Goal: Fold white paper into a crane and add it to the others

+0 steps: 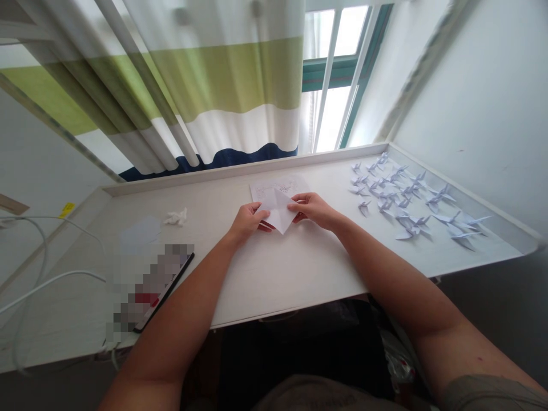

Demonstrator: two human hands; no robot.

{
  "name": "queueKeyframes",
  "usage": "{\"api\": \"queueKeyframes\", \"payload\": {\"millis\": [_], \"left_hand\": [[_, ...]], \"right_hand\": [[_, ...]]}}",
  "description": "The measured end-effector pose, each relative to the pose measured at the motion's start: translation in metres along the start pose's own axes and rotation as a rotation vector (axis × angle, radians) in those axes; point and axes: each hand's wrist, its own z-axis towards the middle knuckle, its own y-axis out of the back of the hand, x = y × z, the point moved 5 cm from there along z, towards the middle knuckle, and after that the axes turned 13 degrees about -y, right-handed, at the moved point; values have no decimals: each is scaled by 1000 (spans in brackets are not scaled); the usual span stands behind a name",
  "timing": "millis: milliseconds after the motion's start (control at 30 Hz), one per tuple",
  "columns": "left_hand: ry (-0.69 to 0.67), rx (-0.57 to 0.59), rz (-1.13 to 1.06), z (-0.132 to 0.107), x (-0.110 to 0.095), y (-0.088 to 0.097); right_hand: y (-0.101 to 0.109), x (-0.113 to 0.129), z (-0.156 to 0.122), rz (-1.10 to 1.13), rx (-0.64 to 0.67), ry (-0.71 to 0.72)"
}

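Our left hand (247, 221) pinches the left corner of a folded white paper (277, 212), thumb on top and fingers curled beneath it. Our right hand (317, 209) grips the opposite corner between its fingers, so we hold the piece from both sides. It sits in front of us, near the middle of the tabletop (265, 279), a pointed shape with a crease down its centre and one tip toward us. Just behind it, partly covered from our view, lies a sheet with faint markings (259, 187), too small for us to read. To our right we have a cluster of folded paper cranes (411, 229), wings spread, well apart from our hands. On our left are a crumpled white tissue (176, 217), some pale paper (139, 233), and a dark-edged device (165, 285) whose face is blurred out. Beyond the tabletop hangs a striped curtain (240, 74).
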Motion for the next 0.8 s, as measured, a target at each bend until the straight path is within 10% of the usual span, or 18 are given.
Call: {"api": "queueKeyframes", "payload": {"millis": [800], "left_hand": [[-8,-55,-151,7,0,15]], "right_hand": [[3,4,1,147,30,56]]}}
